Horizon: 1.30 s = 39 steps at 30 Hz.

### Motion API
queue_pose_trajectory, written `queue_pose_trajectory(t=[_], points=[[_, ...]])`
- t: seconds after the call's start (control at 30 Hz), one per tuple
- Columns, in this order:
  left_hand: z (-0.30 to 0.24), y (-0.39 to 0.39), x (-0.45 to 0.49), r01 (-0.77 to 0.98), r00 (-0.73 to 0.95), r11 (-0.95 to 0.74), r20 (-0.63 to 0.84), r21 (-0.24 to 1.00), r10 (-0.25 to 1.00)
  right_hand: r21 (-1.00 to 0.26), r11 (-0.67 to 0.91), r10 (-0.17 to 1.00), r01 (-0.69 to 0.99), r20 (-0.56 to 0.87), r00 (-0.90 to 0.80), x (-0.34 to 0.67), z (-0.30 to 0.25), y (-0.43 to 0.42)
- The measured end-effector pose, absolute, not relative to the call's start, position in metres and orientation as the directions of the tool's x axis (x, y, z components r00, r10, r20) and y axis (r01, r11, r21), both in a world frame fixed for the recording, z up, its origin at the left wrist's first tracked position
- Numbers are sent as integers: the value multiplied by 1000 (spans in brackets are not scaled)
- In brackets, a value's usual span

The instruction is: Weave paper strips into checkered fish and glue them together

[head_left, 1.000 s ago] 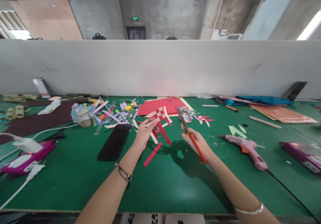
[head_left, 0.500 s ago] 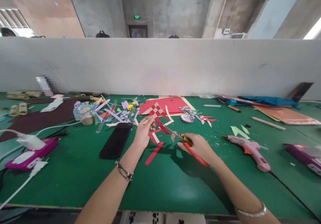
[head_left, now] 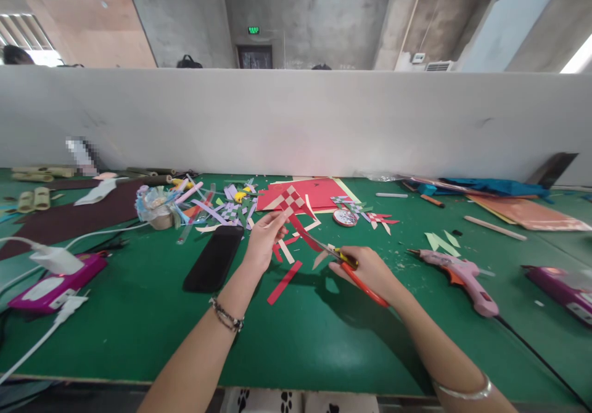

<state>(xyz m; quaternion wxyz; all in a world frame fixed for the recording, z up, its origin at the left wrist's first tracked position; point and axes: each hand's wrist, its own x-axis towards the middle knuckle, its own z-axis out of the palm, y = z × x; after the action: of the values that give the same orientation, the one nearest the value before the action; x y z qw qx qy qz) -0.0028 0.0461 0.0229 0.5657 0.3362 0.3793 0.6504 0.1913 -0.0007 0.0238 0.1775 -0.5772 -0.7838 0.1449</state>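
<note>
My left hand (head_left: 263,240) pinches a woven piece of red and cream paper strips (head_left: 292,206), held a little above the green table (head_left: 324,333). My right hand (head_left: 370,271) is closed on orange-handled scissors (head_left: 342,262). Their blades point left and reach a loose strip hanging from the woven piece. A cut red strip (head_left: 283,282) lies on the table under my hands. A small cream offcut (head_left: 320,259) sits just below the blades.
A black phone (head_left: 213,257) lies left of my left hand. A pink glue gun (head_left: 456,272) lies to the right. Red card sheets (head_left: 319,192), a heap of coloured strips (head_left: 208,206), magenta boxes (head_left: 55,280) with white cables and a grey partition wall (head_left: 296,123) surround the spot.
My right hand swung the scissors down from upright to point left at the hanging strips. A cream offcut appeared under the blades. My left hand kept the woven piece, raising it slightly.
</note>
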Motion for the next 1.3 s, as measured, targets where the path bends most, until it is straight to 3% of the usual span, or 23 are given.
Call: queue_pose_trajectory(t=[0.9,1.3], points=[[34,44,-10,-339,-78,-115,94,934,992,-508,291,945,810,19,-327,202,26,-1],[40,41,-21,-181,0,-145,147,973,989,-553,303,934,776,9,-358,207,22,4]])
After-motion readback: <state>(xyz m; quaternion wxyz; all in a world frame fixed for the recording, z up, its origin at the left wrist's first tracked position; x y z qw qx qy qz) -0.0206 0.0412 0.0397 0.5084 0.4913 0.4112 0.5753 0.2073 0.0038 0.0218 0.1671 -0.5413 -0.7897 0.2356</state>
